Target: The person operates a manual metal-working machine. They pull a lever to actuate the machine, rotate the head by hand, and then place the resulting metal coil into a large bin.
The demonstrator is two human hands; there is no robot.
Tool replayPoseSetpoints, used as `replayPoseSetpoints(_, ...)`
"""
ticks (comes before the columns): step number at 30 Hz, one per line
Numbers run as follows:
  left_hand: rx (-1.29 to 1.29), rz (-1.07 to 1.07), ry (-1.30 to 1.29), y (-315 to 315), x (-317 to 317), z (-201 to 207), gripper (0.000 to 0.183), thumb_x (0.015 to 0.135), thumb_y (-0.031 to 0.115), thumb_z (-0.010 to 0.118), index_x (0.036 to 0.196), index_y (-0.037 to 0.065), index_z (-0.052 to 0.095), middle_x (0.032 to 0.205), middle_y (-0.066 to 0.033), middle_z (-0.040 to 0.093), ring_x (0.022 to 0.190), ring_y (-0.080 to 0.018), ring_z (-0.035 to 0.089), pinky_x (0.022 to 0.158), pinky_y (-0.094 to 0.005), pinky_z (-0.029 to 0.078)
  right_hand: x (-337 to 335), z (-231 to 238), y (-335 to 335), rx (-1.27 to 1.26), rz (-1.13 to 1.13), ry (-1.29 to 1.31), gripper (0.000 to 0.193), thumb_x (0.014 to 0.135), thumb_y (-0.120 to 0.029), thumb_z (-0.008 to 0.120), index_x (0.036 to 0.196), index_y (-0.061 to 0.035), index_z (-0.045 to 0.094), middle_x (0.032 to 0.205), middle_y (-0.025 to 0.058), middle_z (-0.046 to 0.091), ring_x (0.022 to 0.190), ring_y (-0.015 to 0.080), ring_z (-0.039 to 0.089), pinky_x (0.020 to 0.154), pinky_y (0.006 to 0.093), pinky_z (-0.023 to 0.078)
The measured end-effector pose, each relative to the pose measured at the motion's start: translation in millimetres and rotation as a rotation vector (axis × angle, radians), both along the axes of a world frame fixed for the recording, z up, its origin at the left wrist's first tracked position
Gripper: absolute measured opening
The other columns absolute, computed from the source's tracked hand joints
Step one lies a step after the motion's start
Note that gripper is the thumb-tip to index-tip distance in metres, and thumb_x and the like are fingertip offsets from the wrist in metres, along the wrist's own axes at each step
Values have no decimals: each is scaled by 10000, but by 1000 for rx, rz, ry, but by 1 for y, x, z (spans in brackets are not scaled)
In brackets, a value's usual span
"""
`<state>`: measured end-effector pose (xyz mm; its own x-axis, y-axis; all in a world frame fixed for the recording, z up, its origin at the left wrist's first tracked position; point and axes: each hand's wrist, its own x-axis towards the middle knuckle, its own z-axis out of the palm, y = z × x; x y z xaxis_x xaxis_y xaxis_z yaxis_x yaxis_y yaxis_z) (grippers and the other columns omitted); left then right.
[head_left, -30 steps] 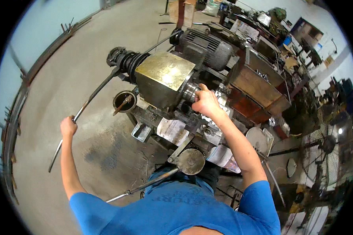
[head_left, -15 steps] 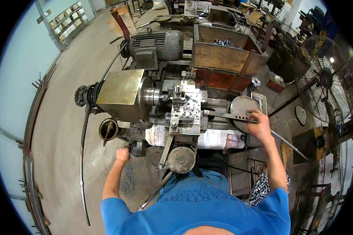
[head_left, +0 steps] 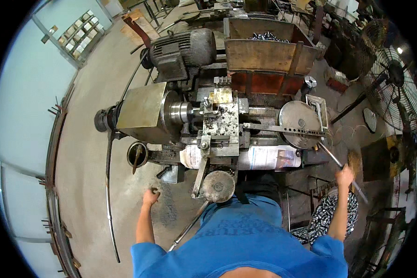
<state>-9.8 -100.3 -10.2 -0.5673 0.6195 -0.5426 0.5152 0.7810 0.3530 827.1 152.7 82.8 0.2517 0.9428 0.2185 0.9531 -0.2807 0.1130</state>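
My right hand (head_left: 344, 176) is wrapped around a long metal rod lever (head_left: 330, 154) that slants out from below a round metal disc (head_left: 294, 116) at the lathe's right end. A flat bar with holes (head_left: 287, 129) crosses that disc and runs to the steel tool slide (head_left: 227, 121). My left hand (head_left: 150, 197) hangs over the floor left of the machine, fingers curled; anything inside them is too small to make out. Nearest to it is a small grey metal block (head_left: 172, 174). The round chuck (head_left: 180, 112) faces the slide, beside a boxy headstock cover (head_left: 141, 105).
A brush stands in a dark pot (head_left: 137, 154) at the left. Small metal parts fill a basket (head_left: 333, 213) by my right arm and lie in a wooden bin (head_left: 259, 54) behind. A motor (head_left: 184, 50) sits at the back left, a caged fan (head_left: 396, 76) at the right.
My right hand has left the perforated bar and moved down and right onto the rod lever. My left hand has dropped slightly lower. The whole view has shifted a little.
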Motion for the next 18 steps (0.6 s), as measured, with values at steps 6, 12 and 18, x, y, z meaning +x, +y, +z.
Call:
replayPoseSetpoints(6, -15, 224, -304, -41, 18, -12, 386, 772, 97, 612, 1128, -38, 550, 639, -170, 625, 511, -207, 624, 486, -316, 509, -86, 27, -89, -71, -132, 172, 378, 552, -204, 606, 869, -8, 539, 680, 217, 602, 646, 397, 594, 614, 479, 479)
replayPoseSetpoints(12, 132, 138, -197, -13, 33, -7, 353, 754, 10, 576, 1103, -45, 566, 691, -178, 626, 556, -205, 639, 503, -318, 510, -122, 35, -108, -122, -181, 213, 404, 541, -220, 570, 878, -3, 521, 660, 237, 592, 608, 413, 587, 588, 471, 478)
replayPoseSetpoints(18, 137, 114, -56, 30, 30, 16, 404, 706, -61, 522, 1102, -4, 582, 749, -168, 634, 563, -201, 610, 549, -324, 491, -127, 46, -109, -221, -241, 300, 586, 569, -269, 554, 1105, -34, 534, 746, 261, 605, 720, 430, 590, 654, 491, 464)
